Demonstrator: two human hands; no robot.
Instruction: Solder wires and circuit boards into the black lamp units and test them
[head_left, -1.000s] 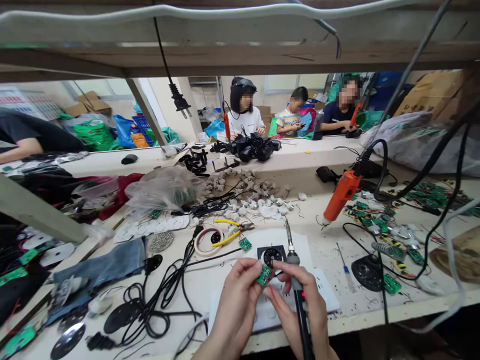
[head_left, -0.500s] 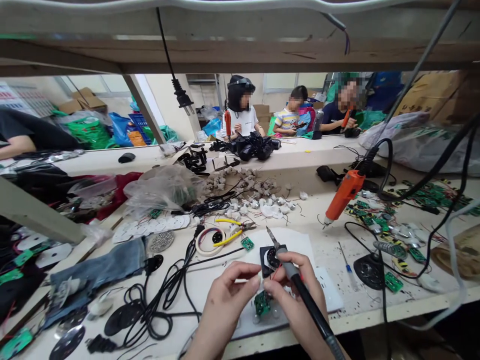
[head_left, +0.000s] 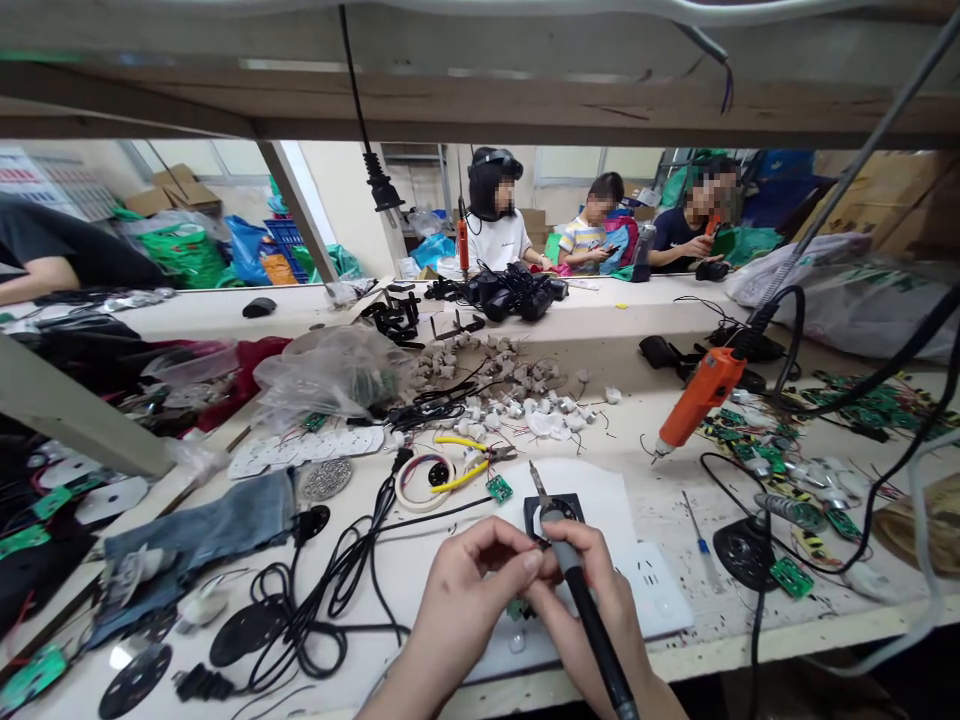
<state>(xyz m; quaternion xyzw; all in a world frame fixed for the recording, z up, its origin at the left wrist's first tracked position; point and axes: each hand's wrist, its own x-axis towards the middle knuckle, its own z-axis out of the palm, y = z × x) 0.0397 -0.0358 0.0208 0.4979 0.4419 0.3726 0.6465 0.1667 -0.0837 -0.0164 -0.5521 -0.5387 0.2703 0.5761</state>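
My right hand (head_left: 611,610) is closed around a soldering iron (head_left: 589,605), its metal tip pointing up and away from me. The thumb and fingers of my left hand (head_left: 472,590) are pinched together against my right fingertips. What they pinch is hidden. Under the two hands a bit of a green circuit board (head_left: 517,607) shows, mostly covered by fingers. Just past the hands lies a black square part (head_left: 570,503) with a round centre, resting on a white sheet (head_left: 607,490).
Yellow-handled pliers (head_left: 461,440), a tape roll (head_left: 409,480) and a small circuit board (head_left: 499,488) lie beyond my hands. A black cable (head_left: 360,545) coils left. An orange electric screwdriver (head_left: 697,400) hangs at right, near a coiled iron stand (head_left: 787,508). Several people sit across the bench.
My hands have drawn closer, and my fingers now meet. The circuit board beneath them is more covered than before. The soldering iron stays in my right hand. The view has shifted slightly.
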